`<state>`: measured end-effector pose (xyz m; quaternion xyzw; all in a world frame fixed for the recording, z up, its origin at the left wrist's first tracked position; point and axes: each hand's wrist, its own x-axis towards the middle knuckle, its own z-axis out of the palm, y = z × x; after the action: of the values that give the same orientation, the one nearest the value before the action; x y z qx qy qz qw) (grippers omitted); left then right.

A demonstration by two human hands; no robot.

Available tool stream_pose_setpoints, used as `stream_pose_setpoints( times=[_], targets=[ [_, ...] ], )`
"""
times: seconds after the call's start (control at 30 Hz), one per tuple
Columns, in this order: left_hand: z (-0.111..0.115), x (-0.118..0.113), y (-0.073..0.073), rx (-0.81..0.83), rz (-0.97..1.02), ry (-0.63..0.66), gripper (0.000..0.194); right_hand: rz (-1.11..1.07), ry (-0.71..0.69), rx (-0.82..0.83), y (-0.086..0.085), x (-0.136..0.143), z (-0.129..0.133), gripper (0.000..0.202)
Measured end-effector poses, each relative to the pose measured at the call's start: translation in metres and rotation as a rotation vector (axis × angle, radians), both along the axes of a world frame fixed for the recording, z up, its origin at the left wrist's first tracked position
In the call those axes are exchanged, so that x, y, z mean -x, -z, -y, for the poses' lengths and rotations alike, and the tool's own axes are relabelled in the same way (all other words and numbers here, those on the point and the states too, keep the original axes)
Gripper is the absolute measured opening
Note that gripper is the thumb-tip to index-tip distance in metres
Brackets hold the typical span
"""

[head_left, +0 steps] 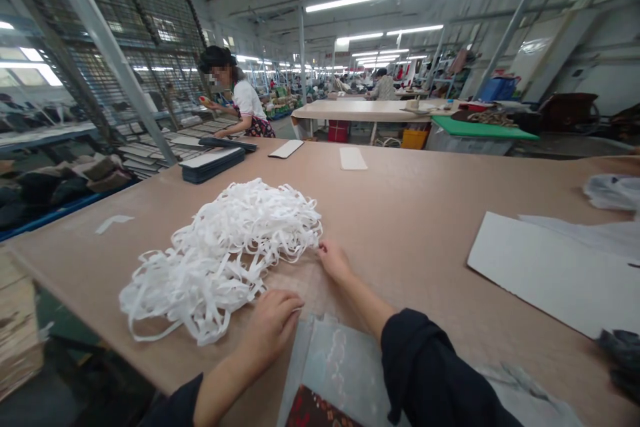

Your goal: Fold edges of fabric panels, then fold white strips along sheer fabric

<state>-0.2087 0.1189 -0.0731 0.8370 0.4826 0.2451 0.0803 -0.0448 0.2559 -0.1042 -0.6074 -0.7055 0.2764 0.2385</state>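
A large tangled heap of narrow white fabric tape (250, 227) lies on the brown-covered table in front of me. At the heap's right edge, my right hand (336, 263) is closed, its fingertips pinching a strand of the tape. My left hand (273, 323) is at the heap's near side, thumb and fingers pressed together, with a pale sliver of tape at the tips. Just below both hands lies a grey, plastic-looking sheet or bag (340, 360), with a dark red patterned piece (317, 408) on it. My right sleeve covers part of the sheet.
A large white board (555, 273) lies at right. Farther back are a stack of dark-edged panels (213, 165) and two single panels, one white (353, 159). A person (240, 97) stands beyond the far left edge. A metal pole (115, 60) rises at left.
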Motion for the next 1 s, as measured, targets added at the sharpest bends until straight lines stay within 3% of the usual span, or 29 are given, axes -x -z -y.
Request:
stream_pose_setpoints(
  times=[0.1, 0.23, 0.4, 0.53, 0.67, 0.77, 1.0],
  targets=[
    [-0.005, -0.002, 0.000, -0.021, 0.003, -0.005, 0.022, -0.076, -0.016, 0.006, -0.003, -0.013, 0.005, 0.018],
    [-0.013, -0.009, -0.003, -0.093, -0.027, -0.029, 0.022, -0.219, 0.015, 0.040, -0.012, -0.061, 0.026, 0.014],
    [-0.045, -0.028, -0.011, -0.264, -0.209, -0.159, 0.039, -0.518, 0.223, 0.072, -0.022, -0.120, 0.054, 0.020],
    [-0.082, -0.024, -0.009, -0.137, -0.439, -0.329, 0.061, -0.756, 0.479, -0.015, -0.024, -0.172, 0.061, 0.020],
    [-0.106, 0.001, 0.001, -0.042, -0.508, -0.401, 0.049, -0.895, 0.730, -0.128, -0.025, -0.248, 0.068, 0.012],
    [-0.114, 0.012, 0.005, 0.004, -0.544, -0.427, 0.046, -0.932, 0.841, -0.139, -0.026, -0.301, 0.082, 0.008],
    [-0.132, 0.001, -0.010, 0.075, -0.611, -0.385, 0.041, -0.955, 1.039, -0.174, -0.026, -0.367, 0.118, 0.006]
  ],
)
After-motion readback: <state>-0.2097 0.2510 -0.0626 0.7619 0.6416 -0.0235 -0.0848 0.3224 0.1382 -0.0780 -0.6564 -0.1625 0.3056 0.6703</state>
